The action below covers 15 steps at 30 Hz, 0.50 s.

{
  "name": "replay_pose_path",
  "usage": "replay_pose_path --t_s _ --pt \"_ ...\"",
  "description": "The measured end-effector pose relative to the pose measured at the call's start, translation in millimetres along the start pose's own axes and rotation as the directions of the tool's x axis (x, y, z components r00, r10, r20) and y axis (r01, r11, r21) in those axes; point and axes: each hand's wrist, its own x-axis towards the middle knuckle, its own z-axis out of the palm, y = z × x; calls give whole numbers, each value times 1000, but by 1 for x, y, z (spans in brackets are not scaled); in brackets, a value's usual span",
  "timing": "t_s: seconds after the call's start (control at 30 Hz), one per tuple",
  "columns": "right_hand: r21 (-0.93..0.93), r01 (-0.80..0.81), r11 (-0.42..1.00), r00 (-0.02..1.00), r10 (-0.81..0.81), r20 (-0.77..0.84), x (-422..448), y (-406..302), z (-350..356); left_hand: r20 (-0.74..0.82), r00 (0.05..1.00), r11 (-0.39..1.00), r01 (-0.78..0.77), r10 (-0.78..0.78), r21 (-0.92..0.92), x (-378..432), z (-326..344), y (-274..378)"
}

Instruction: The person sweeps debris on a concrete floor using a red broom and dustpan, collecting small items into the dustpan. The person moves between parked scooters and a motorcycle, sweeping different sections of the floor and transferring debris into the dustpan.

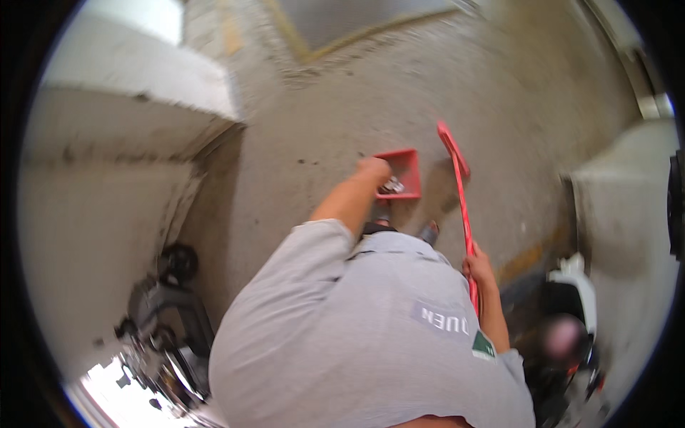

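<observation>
My left hand (pixel 376 171) is curled in a fist over the left side of a red plastic dustpan (pixel 411 174); the part inside its grip is hidden. Some crumpled whitish and dark litter (pixel 393 186) lies in the pan, close by the fingers. Lower at the right, my right hand (pixel 479 265) grips the long red handle of a broom (pixel 461 198). The broom's red head (pixel 449 144) is out ahead, to the right of the dustpan and apart from it.
Several small dark bits lie on the concrete floor (pixel 299 123), left of the pan. A concrete wall (pixel 107 214) runs along the left, with a dark motorbike (pixel 171 305) beside it. At lower right stands a white-and-black scooter (pixel 578 283). Ahead is a yellow-edged grey floor panel (pixel 364 21).
</observation>
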Motion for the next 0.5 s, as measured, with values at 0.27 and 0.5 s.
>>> replay_pose_path --t_s 0.27,0.5 --pt "313 -279 908 937 185 296 -65 -25 -42 14 994 985 112 -111 -129 -17 -6 -29" --pt "-16 -116 993 988 117 105 -7 -30 -9 -53 992 977 107 -118 -184 -25 6 -52"
